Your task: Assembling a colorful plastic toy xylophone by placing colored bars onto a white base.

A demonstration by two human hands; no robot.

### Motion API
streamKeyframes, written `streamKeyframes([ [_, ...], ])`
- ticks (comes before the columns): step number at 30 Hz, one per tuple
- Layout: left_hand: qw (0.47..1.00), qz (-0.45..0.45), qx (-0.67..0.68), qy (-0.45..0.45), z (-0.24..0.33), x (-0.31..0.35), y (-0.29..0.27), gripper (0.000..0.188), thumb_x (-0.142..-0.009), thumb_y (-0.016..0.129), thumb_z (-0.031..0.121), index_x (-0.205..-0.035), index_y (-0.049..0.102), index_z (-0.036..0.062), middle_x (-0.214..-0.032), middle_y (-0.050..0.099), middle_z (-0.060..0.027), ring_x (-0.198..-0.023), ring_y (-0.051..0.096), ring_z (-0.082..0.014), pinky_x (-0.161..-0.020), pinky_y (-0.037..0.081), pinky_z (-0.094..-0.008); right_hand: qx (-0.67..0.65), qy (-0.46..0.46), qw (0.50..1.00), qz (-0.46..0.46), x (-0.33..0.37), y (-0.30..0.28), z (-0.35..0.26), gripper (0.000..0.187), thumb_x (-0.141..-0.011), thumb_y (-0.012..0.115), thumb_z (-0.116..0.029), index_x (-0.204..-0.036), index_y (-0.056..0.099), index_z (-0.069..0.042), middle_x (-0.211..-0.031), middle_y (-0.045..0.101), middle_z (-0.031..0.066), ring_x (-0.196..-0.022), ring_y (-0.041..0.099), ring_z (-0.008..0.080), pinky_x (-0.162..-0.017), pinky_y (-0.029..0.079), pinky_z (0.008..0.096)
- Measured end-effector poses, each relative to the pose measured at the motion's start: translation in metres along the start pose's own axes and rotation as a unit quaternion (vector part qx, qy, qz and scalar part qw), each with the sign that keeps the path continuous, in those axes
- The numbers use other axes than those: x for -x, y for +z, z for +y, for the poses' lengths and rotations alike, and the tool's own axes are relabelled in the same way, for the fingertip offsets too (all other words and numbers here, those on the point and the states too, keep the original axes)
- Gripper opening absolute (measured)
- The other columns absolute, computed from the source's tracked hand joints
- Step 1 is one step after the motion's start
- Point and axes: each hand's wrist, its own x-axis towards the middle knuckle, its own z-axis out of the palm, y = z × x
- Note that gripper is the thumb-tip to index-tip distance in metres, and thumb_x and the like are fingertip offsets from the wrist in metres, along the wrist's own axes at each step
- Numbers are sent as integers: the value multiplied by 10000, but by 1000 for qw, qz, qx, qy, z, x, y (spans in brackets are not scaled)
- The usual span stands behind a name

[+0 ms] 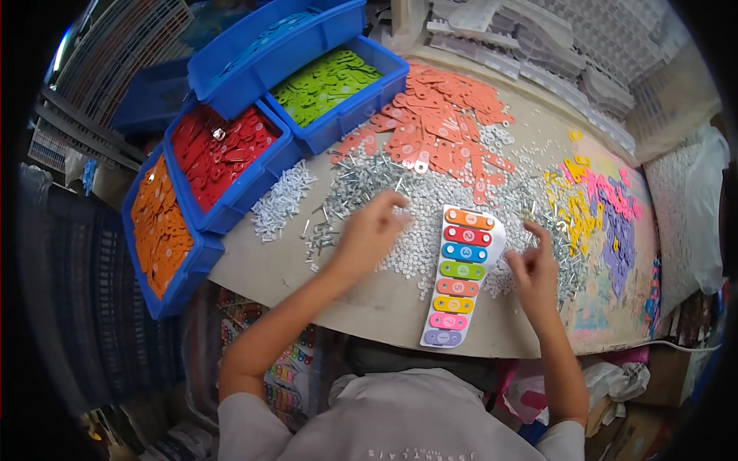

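A toy xylophone (460,269) lies on the table in front of me, a white board carrying a row of coloured bars from orange down to lilac. White caps show at the ends of its upper bars; small greyish dots mark the lower ones. To its left, my left hand (377,230) hovers over a heap of small white caps (419,238), its fingers blurred by motion. Beside the board's right edge is my right hand (534,269), thumb and forefinger apart, over scattered caps and metal pins (565,265). Neither hand touches the xylophone.
Blue bins hold orange bars (160,227), red bars (223,154), green bars (327,86) and blue bars (269,42). Coral bars (442,115) lie piled at the back. Yellow bars (580,223) and purple bars (619,246) lie right; white pegs (283,201) left.
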Motion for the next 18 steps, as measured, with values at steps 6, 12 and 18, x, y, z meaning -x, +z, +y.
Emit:
streamKeyframes([
  [6, 873, 193, -401, 198, -45, -30, -102, 98, -831, 682, 50, -927, 692, 36, -982, 643, -102, -948, 610, -311, -820, 496, -415, 214, -99, 924, 300, 26, -65, 58, 104, -946, 640, -77, -1030, 647, -16, -829, 598, 63, -772, 535, 150, -688, 421, 294],
  [12, 872, 161, -425, 181, -67, -28, -116, 139, -824, 694, 26, -959, 689, -3, -1006, 623, -144, -982, 591, -350, -864, 480, -418, 212, 47, 925, 312, 55, -107, 135, 108, -942, 617, -67, -1016, 644, 6, -959, 631, 119, -907, 600, 247, -809, 468, 344],
  [18, 869, 159, -436, 170, -67, -33, -107, 101, -817, 695, 31, -888, 623, 21, -990, 586, -103, -998, 564, -323, -905, 434, -418, 213, 47, 937, 273, 65, -105, 144, 136, -947, 628, -84, -1045, 645, 9, -959, 647, 108, -861, 617, 202, -756, 498, 321],
])
